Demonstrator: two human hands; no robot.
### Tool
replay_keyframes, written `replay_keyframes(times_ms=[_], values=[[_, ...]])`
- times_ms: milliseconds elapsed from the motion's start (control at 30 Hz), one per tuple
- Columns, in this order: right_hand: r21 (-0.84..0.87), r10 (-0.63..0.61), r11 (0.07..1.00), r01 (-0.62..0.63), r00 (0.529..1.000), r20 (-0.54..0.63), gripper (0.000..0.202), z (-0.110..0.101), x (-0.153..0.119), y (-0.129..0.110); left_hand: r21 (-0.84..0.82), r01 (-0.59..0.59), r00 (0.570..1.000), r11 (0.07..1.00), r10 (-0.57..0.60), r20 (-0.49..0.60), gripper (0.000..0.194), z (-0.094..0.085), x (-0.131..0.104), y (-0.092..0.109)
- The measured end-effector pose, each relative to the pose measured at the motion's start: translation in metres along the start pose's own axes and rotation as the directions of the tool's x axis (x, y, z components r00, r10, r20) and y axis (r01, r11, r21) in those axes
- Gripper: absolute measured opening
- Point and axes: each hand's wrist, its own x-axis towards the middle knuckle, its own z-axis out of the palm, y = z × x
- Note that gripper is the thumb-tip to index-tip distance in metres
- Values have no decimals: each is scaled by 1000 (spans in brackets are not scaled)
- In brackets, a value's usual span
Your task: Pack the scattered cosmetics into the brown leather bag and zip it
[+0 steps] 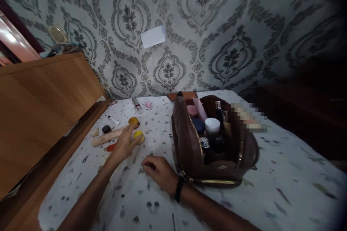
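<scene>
My left hand (pixel 125 143) reaches over the left side of the bed cover, its thumb and forefinger around a small yellow jar (pixel 138 136). Just beyond the forefinger sits an amber jar (pixel 133 120). A pale peach tube (pixel 104 138) and an orange-red tube (pixel 110 147) lie partly behind this hand. My right hand (pixel 159 170), with a black band on the wrist, rests on the cover with curled fingers and nothing visible in them. To its right stands an unzipped brown cosmetic bag (pixel 187 148), holding a white jar (pixel 212 125), a dark blue lid (pixel 198 125) and several other cosmetics.
A small black jar (pixel 106 129), a white tube (pixel 114 121) and a silver tube (pixel 137 104) lie at the left and back. A wooden board (pixel 48 104) borders the left side. Patterned wallpaper (pixel 168 68) rises behind. A blurred patch (pixel 251 117) lies right of the bag.
</scene>
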Motion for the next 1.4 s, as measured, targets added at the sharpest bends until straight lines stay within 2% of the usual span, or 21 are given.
replay_keyframes(times_ms=[100,200,333,600,967,1400], values=[[-6,33,999,-33,999,0,17,1,-1,-2,3,20,999,1000,-20,-44,46,22,-8,-8],[-25,63,998,-63,998,-14,18,3,-1,-2,7,62,996,998,-62,-69,39,41,-9,-12],[-30,72,997,-73,997,-29,21,4,0,1,50,94,992,994,-89,-91,37,54,-8,-13],[-12,39,999,-39,999,-18,16,0,0,4,56,56,991,997,-48,-128,35,57,-6,-12],[-26,-7,1000,8,999,44,15,0,4,6,47,104,992,994,-100,-73,39,50,-7,-8],[-60,3,998,2,997,79,25,-2,4,2,-31,18,999,999,-20,-51,47,50,-12,-17]])
